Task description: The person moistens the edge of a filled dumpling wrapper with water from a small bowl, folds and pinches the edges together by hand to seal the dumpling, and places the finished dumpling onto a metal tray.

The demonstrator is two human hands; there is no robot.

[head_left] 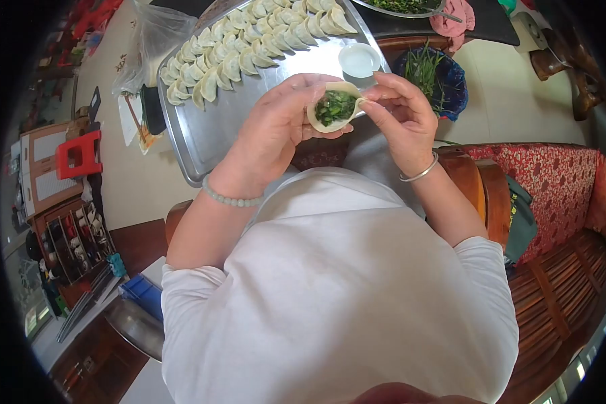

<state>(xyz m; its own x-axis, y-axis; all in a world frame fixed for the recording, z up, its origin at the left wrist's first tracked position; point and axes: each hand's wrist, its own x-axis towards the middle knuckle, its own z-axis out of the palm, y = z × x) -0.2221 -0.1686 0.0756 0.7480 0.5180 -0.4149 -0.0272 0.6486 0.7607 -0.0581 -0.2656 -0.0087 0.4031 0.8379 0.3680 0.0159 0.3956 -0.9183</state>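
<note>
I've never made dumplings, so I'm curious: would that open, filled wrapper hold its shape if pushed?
Probably not: the wrapper looks soft, as its thin edge bends where the right hand pinches it. The chopped green filling might spill if tipped, since the wrapper is open.

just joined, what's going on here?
A person is working on a dumpling by hand. The left hand holds a round wrapper with chopped green filling in it, and the right hand pinches its edge. The wrapper is not closed yet; the filling shows. Beyond the hands, folded dumplings lie in rows on a metal tray, with a small white bowl on it too.
</note>
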